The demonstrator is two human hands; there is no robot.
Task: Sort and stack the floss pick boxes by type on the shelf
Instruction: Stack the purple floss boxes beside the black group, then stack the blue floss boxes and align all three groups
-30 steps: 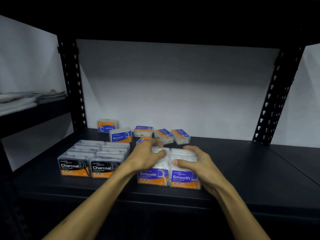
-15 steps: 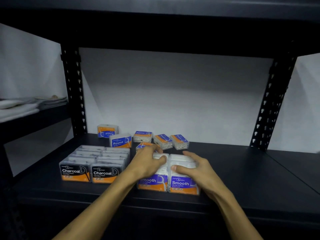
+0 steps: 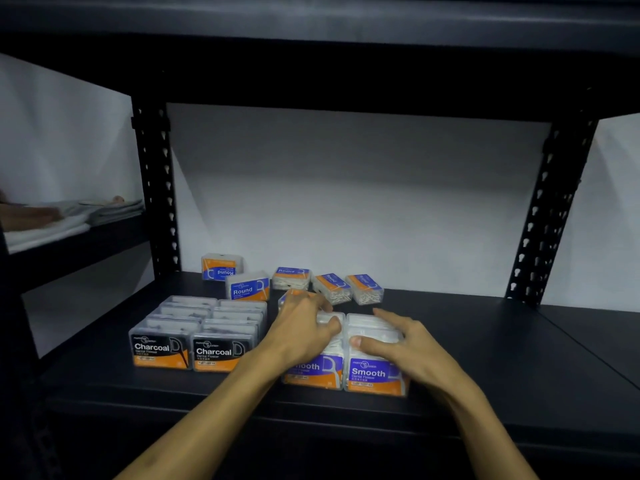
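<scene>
Loosely, both hands (image 3: 349, 337) rest atop Smooth boxes (image 3: 375, 374) holding white picks.

Glossy clear plastic boxes (image 3: 375, 362); matt black shelf (image 3: 485, 358).

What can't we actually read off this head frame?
- Left Smooth box: label partly hidden by the left hand.
- Box behind the left hand: mostly covered, type unreadable.
- Two tilted boxes at the back: print too small to read.
- Folded cloth on the side shelf: blurred.
</scene>
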